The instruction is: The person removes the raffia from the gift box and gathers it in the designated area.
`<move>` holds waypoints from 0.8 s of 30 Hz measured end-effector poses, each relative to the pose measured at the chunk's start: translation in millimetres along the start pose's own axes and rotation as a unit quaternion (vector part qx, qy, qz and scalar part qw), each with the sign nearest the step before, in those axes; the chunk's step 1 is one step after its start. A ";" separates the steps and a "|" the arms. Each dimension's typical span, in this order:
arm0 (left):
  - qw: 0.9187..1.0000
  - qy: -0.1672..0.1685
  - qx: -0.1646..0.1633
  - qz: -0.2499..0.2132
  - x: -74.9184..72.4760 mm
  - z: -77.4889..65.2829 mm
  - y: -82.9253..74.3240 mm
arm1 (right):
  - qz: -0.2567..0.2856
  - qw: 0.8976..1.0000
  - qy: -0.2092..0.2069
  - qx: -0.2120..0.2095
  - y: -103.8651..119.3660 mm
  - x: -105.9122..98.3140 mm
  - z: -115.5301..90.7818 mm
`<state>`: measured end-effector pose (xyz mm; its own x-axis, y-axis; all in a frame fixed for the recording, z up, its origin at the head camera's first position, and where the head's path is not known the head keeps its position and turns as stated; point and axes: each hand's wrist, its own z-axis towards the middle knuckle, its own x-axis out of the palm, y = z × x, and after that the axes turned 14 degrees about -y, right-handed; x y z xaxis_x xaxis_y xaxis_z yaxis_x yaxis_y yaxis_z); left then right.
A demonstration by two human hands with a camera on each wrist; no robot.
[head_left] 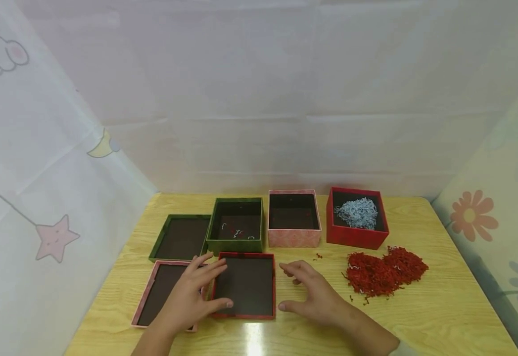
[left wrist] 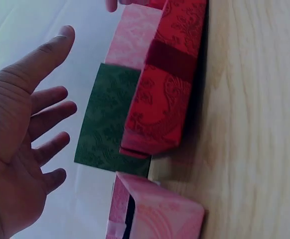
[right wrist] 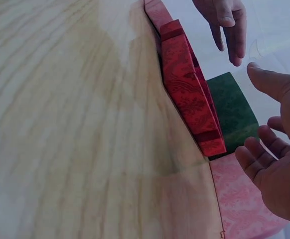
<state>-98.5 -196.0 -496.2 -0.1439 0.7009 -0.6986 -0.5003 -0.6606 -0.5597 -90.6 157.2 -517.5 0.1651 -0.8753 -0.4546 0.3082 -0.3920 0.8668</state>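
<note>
A shallow red lid (head_left: 245,287) lies hollow side up near the front of the table, its inside dark. My left hand (head_left: 192,296) hovers over its left edge with fingers spread; in the left wrist view a gap parts that hand (left wrist: 15,129) from the lid's patterned red side (left wrist: 167,89). On the other side, my right hand (head_left: 314,296) is held just right of the lid, fingers loosely bent and holding nothing. Partly under my left hand lies a pink lid (head_left: 152,296). Behind them is a green lid (head_left: 183,240).
Along the back stand a green box (head_left: 234,244) with a few paper shreds inside, a pink box (head_left: 294,238), and a red box (head_left: 352,237) holding pale blue shredded paper (head_left: 358,212). Red shredded paper (head_left: 374,274) is heaped on the wooden table (head_left: 446,306) at right.
</note>
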 end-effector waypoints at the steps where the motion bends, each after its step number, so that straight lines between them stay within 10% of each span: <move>1: 1.000 -0.003 0.007 -0.002 0.8 2.0 -1.5 | -0.002 1.000 -0.003 0.001 0.3 -2.5 0.1; 24: 0.995 -0.007 0.090 -0.045 15.0 48.0 -30.6 | -0.069 0.995 -0.072 -0.004 4.6 -51.6 -4.7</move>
<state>-126.4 -152.3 -468.2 -0.1036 0.7597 -0.6420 -0.6566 -0.5371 -0.5296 -93.4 201.9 -491.0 -0.0140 -0.8452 -0.5342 0.3258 -0.5090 0.7967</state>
